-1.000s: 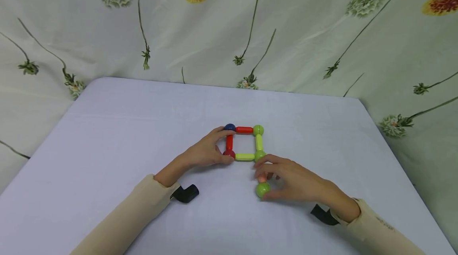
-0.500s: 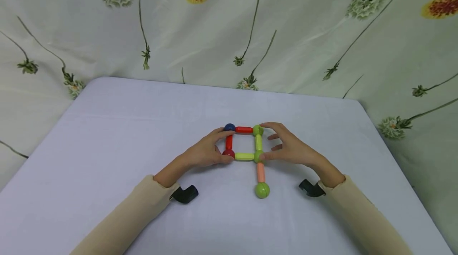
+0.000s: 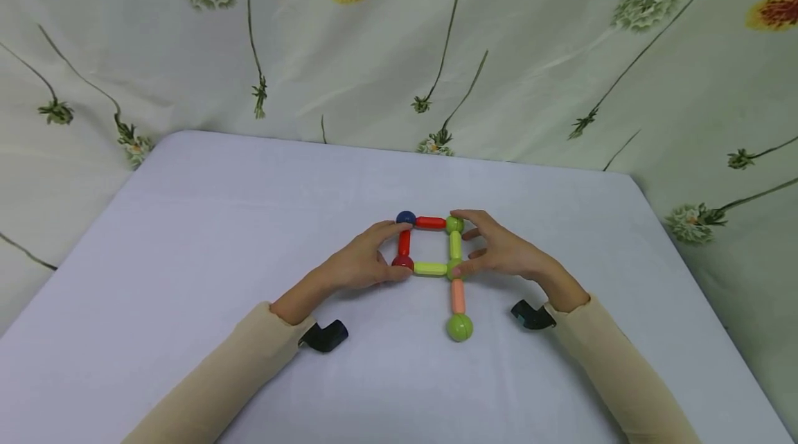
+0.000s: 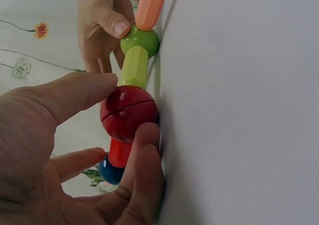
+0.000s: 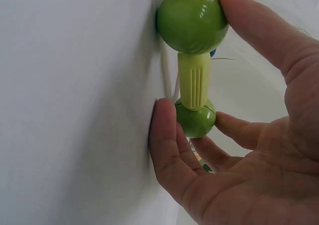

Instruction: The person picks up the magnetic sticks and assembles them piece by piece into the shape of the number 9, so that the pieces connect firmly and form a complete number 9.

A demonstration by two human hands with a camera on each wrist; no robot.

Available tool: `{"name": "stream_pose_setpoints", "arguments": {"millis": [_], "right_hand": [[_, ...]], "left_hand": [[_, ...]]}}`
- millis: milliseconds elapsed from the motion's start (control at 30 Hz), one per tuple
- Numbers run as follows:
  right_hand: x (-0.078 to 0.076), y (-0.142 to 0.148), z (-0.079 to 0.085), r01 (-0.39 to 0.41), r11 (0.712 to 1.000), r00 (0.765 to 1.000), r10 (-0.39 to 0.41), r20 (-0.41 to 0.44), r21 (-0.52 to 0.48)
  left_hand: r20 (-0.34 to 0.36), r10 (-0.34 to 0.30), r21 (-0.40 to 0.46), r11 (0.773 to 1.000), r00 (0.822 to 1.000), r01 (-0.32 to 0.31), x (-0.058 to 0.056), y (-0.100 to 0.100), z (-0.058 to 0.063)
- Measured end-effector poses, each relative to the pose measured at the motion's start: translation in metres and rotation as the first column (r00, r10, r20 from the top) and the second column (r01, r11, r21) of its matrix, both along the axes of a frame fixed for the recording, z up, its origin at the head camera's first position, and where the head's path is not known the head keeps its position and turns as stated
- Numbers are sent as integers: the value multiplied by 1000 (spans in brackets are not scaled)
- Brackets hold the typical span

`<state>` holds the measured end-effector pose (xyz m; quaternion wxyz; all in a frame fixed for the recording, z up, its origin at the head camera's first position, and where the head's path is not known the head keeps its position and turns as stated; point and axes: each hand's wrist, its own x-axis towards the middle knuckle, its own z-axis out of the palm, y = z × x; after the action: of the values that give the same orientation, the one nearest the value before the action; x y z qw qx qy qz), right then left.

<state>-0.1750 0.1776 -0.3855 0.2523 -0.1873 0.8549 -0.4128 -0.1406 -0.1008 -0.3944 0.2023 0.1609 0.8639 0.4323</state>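
Observation:
A square ball-and-stick toy frame [image 3: 430, 269] lies flat on the table. Its corners are a blue ball [image 3: 406, 218], a red ball [image 3: 402, 262] and two green balls, joined by red and yellow-green rods. From the near green ball [image 5: 193, 23] an orange rod [image 3: 458, 296] runs toward me to another green ball [image 3: 460, 327]. My left hand [image 3: 361, 257] grips the left side, thumb on the red ball [image 4: 128, 113], index fingertip at the blue ball [image 4: 111, 171]. On the right side my right hand [image 3: 508, 250] spans both green corners, thumb at the near one, index fingertip at the far one [image 5: 196, 118].
A white cloth [image 3: 249, 222] covers the table, with its far edge before a flower-printed curtain [image 3: 374, 70]. Black wrist mounts [image 3: 324, 336] stick out from beige sleeves [image 3: 212, 375].
My right hand has left the orange rod and its end ball and moved up to the square's right side. My left hand keeps its grip on the left side.

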Motion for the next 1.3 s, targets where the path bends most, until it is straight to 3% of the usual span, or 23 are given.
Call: {"name": "stream_pose_setpoints", "arguments": {"millis": [233, 500, 700, 867, 1300], "right_hand": [[-2, 1, -1, 1, 1000, 1000, -1, 5, -3], [-3, 1, -2, 7, 1000, 1000, -7, -3, -14], [-6, 4, -4, 18, 1000, 1000, -18, -3, 5], [-7, 4, -2, 17, 999, 1000, -16, -13, 28], [-11, 3, -2, 31, 999, 999, -31, 12, 16]], "left_hand": [[-75, 48, -25, 998, 996, -50, 4, -17, 18], [-140, 7, -84, 996, 990, -19, 21, -55, 27], [-174, -68, -148, 988, 982, 42, 42, -87, 26], [-188, -94, -134, 989, 978, 70, 58, -107, 21], [-170, -18, -121, 993, 985, -3, 73, -130, 15]]}}
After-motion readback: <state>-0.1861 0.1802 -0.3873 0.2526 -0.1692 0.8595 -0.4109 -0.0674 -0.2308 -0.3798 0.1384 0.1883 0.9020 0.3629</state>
